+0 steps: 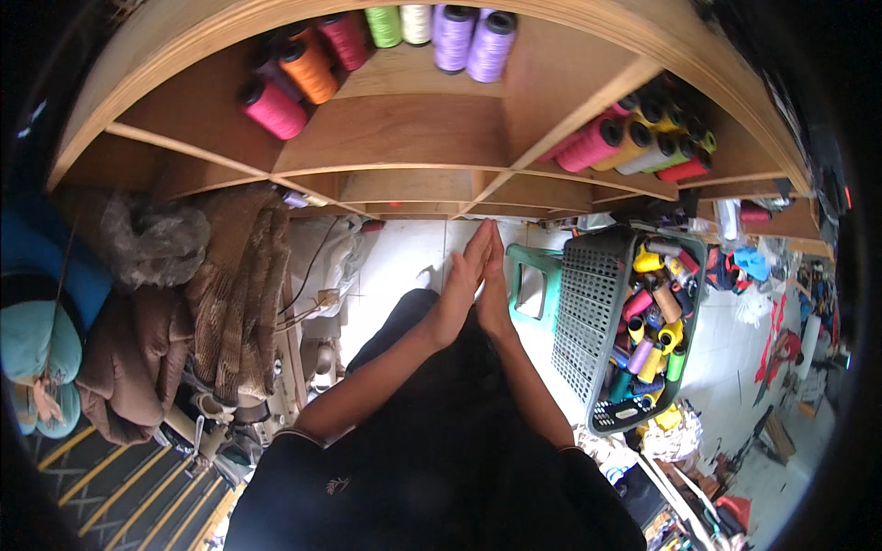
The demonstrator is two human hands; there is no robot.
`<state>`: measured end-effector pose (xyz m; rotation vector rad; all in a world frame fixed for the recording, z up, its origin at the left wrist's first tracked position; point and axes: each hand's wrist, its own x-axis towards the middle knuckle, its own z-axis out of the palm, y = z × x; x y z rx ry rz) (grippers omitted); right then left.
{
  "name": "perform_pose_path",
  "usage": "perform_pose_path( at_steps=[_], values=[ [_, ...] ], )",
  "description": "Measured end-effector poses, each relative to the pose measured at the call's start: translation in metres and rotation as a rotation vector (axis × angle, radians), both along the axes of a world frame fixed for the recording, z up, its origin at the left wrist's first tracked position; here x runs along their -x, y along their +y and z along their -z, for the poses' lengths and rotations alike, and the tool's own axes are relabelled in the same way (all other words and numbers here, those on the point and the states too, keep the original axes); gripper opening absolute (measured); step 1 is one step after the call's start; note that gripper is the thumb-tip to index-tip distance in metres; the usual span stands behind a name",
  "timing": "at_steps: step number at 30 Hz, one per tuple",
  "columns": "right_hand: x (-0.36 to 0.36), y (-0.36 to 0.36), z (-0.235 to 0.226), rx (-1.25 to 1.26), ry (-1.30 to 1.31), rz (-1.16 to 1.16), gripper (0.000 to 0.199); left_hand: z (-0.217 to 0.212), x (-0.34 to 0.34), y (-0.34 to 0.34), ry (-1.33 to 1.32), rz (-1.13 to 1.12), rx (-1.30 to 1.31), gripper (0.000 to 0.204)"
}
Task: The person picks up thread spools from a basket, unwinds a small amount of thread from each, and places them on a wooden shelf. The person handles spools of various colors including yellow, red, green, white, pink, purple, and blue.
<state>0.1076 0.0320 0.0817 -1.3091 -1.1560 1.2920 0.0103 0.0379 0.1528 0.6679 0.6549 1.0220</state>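
My left hand (pixel 456 296) and my right hand (pixel 494 292) meet palm to palm in front of me, with fingers straight and pointing away. Neither holds a thing. Beyond the fingertips stands a wooden shelf unit (pixel 404 129) with square compartments. Its upper middle compartment holds thread spools, among them a pink spool (pixel 274 110), an orange spool (pixel 309 72) and a lilac spool (pixel 491 48). More spools, such as a magenta spool (pixel 590 144), lie stacked in the compartment to the right. Just right of my hands is a green plastic stool (pixel 551 285).
A dark plastic basket (pixel 581 317) full of mixed spools stands at the right. Brown textured cloth (pixel 241 294) and a padded brown bundle (pixel 138 367) are piled at the left. Scraps and red ribbon (pixel 770 340) lie on the white tiled floor (pixel 726 367).
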Motion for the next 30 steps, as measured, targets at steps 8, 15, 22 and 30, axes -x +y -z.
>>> perform_pose_path(
  at_steps=[8, 15, 22, 30],
  values=[
    [-0.082, -0.034, -0.005, 0.396, 1.465, 0.129, 0.086, 0.08, -0.038, 0.003, 0.956, 0.609, -1.088, 0.069],
    [-0.149, -0.073, -0.024, 0.225, 0.36, 0.435, 0.034, 0.2, 0.03, -0.041, 1.172, 0.582, -0.422, 0.083],
    [-0.225, -0.148, 0.001, 0.12, -0.248, 0.881, 0.008, 0.277, 0.203, -0.103, 1.555, 0.821, 0.271, 0.065],
    [-0.34, -0.237, 0.105, 0.4, -0.804, 1.302, 0.036, 0.219, 0.135, -0.11, 1.434, 0.603, 0.629, 0.058]
  ],
)
